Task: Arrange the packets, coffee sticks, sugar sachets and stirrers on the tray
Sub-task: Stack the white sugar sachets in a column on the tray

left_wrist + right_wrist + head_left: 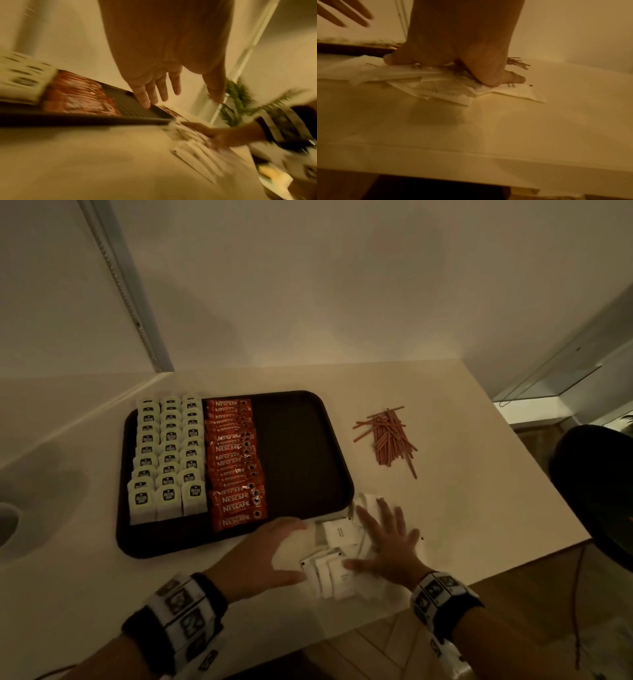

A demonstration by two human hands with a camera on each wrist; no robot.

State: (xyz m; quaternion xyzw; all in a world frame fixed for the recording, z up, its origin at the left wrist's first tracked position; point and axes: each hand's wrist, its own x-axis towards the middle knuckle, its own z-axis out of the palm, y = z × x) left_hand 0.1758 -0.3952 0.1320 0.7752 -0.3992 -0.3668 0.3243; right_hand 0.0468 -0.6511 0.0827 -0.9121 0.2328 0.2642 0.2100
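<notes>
A dark tray (pixel 301 446) on the white table holds three columns of pale tea packets (pixel 168 457) at its left and a column of red coffee sticks (pixel 236 463) beside them; its right half is bare. White sugar sachets (pixel 337 534) lie in a loose pile off the tray's front right corner. My right hand (pixel 387 539) presses flat on that pile with spread fingers (pixel 513 78). My left hand (pixel 274 556) hovers open just left of the pile, fingers (pixel 145 97) straight and holding nothing. Brown stirrers (pixel 387 436) lie heaped to the tray's right.
The table's front edge (pixel 445 587) runs close behind the sachet pile, with wooden floor below. A dark round object (pixel 592 491) sits past the table's right edge. A wall and a vertical rail (pixel 137 313) stand behind the table. A green plant (pixel 236 97) shows in the left wrist view.
</notes>
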